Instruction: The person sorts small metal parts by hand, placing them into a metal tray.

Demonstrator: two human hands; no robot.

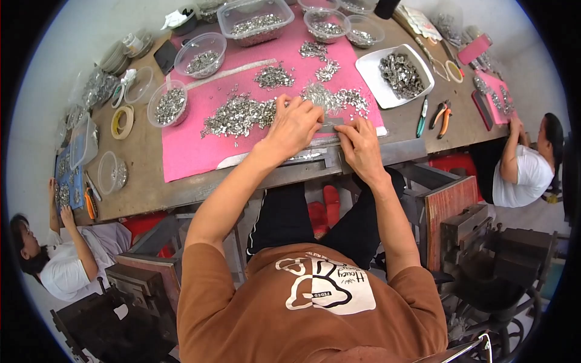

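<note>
Left hand – fingers curled at the right end of the metal piece heap, can't tell if gripping. Right hand – fingers bent at a grey plate, grip unclear too. Heap's on the pink mat; white tray far right, pliers nearer, on the surface.

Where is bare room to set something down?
The front-left corner of the pink mat looks bare, bordered by the round tub and large metal pile. So does the table between that corner and the clear cup. It's crowded around the left hand and right hand.
</note>
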